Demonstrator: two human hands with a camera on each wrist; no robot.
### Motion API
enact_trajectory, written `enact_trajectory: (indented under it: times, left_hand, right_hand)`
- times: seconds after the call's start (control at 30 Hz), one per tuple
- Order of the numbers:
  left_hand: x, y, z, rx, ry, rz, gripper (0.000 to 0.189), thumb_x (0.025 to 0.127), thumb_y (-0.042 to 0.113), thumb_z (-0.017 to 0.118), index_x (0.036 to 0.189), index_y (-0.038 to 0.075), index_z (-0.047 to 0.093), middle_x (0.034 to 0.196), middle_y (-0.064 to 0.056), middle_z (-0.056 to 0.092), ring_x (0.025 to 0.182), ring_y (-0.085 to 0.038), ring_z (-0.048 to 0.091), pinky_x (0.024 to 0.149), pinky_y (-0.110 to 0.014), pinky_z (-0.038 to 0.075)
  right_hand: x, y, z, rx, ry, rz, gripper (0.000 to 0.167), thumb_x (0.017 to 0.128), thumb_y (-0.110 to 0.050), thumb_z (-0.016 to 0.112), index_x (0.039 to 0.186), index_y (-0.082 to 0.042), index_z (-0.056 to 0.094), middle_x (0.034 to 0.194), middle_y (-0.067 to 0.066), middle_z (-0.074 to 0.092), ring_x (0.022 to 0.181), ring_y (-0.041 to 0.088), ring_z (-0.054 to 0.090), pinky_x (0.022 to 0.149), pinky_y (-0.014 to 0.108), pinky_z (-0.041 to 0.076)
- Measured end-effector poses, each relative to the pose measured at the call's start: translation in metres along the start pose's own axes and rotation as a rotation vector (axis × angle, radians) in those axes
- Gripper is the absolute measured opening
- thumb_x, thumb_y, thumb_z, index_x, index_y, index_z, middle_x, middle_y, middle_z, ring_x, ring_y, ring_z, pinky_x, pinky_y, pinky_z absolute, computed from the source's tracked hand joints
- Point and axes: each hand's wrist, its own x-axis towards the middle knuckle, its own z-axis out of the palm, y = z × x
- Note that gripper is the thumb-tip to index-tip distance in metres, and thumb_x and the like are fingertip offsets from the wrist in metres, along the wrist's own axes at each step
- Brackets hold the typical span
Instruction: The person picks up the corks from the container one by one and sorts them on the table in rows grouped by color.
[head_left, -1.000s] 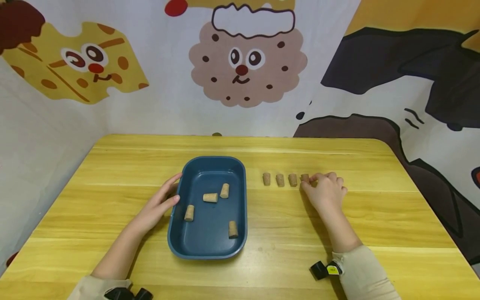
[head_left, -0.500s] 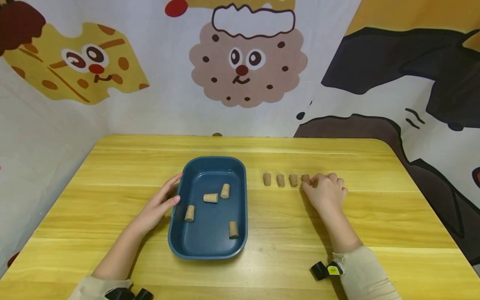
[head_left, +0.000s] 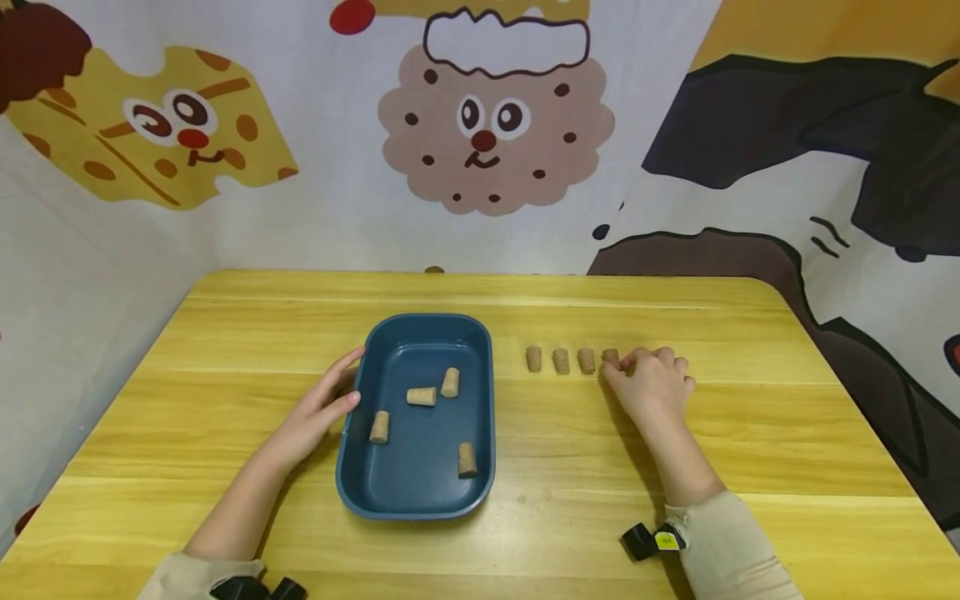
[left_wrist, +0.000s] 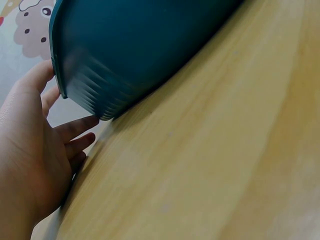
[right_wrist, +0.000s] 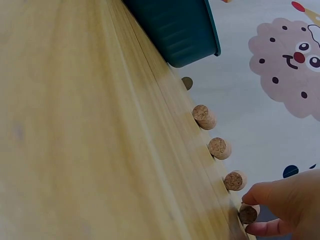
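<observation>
In the head view, the left hand (head_left: 306, 417) sits left of the frame's centre, its fingers and thumb spread apart, touching the left side of a blue tray (head_left: 420, 492). Its grip is loose rather than clamped; the left wrist view shows the fingertips against the tray's rim and side.

The tray stands on the wooden tabletop (head_left: 570, 517), a little left of the middle of the frame. Four corks lie well apart inside it: an upper cork (head_left: 450, 382) toward the upper right of the tray, a sideways cork (head_left: 422, 397) just beside it, a left cork (head_left: 379, 427) near the left wall, and a lower cork (head_left: 467, 460) at the lower right.

Right of the tray, a short row runs across the tabletop: the first cork (head_left: 534, 359), the second cork (head_left: 561, 361), the third cork (head_left: 586, 360) and, at its right end, the fourth cork (head_left: 610, 355). The right hand (head_left: 651, 387) has its grip closed on that last one, pinched between thumb and finger, as the lower right of the right wrist view shows. All four lie on their sides, narrowly spaced.

Cartoon figures cover the wall (head_left: 330, 225) across the top of the frame.
</observation>
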Motion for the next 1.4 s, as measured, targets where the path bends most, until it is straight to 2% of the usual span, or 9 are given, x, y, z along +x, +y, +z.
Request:
enact_trajectory:
  times: [0.13, 0.2, 0.47, 0.7, 1.0, 1.4]
  left_hand:
    - [0.0, -0.001, 0.0, 0.004, 0.001, -0.002, 0.058, 0.101, 0.014, 0.047, 0.153, 0.024, 0.024, 0.146, -0.022, 0.034, 0.132, -0.037, 0.033, 0.098, -0.044, 0.035]
    - [0.0, -0.001, 0.0, 0.002, 0.0, -0.003, 0.058, 0.102, 0.014, 0.047, 0.153, 0.024, 0.024, 0.146, -0.021, 0.034, 0.132, -0.037, 0.034, 0.098, -0.048, 0.035]
    - [0.001, -0.001, -0.001, -0.002, 0.004, 0.012, 0.058, 0.101, 0.013, 0.047, 0.153, 0.024, 0.024, 0.146, -0.021, 0.035, 0.131, -0.036, 0.035, 0.094, -0.024, 0.037]
    - [0.001, -0.001, -0.001, 0.003, 0.005, 0.013, 0.058, 0.101, 0.013, 0.047, 0.153, 0.023, 0.024, 0.146, -0.021, 0.035, 0.131, -0.036, 0.034, 0.095, -0.024, 0.037]
    - [0.0, -0.001, -0.002, -0.007, 0.001, 0.017, 0.058, 0.101, 0.012, 0.047, 0.153, 0.022, 0.024, 0.147, -0.022, 0.033, 0.132, -0.037, 0.033, 0.094, -0.023, 0.037]
    - [0.001, 0.0, 0.0, -0.015, -0.002, 0.005, 0.058, 0.101, 0.013, 0.047, 0.153, 0.024, 0.024, 0.147, -0.021, 0.034, 0.132, -0.036, 0.033, 0.095, -0.023, 0.037]
  right_hand:
    - [0.0, 0.0, 0.0, -0.003, -0.005, -0.006, 0.039, 0.091, -0.043, 0.054, 0.093, -0.005, 0.065, 0.108, 0.024, 0.047, 0.097, 0.044, 0.037, 0.078, 0.056, 0.028]
    - [0.0, 0.0, 0.0, -0.004, -0.005, -0.007, 0.04, 0.091, -0.043, 0.055, 0.094, -0.005, 0.064, 0.108, 0.024, 0.047, 0.098, 0.044, 0.037, 0.078, 0.056, 0.028]
    - [0.0, -0.005, -0.005, 0.003, 0.015, -0.004, 0.042, 0.092, -0.045, 0.053, 0.096, -0.005, 0.064, 0.114, 0.027, 0.046, 0.103, 0.046, 0.037, 0.081, 0.058, 0.027]
    - [-0.003, -0.011, -0.012, 0.028, 0.048, -0.02, 0.042, 0.091, -0.045, 0.057, 0.099, -0.005, 0.064, 0.118, 0.028, 0.046, 0.106, 0.047, 0.037, 0.083, 0.058, 0.027]
    - [-0.012, -0.025, -0.02, 0.076, 0.118, -0.09, 0.037, 0.09, -0.041, 0.062, 0.099, -0.005, 0.066, 0.116, 0.024, 0.049, 0.107, 0.045, 0.038, 0.082, 0.056, 0.028]
    - [-0.028, -0.049, -0.029, 0.285, 0.19, -0.277, 0.024, 0.086, -0.029, 0.072, 0.089, -0.005, 0.067, 0.104, 0.016, 0.051, 0.105, 0.04, 0.039, 0.091, 0.057, 0.023]
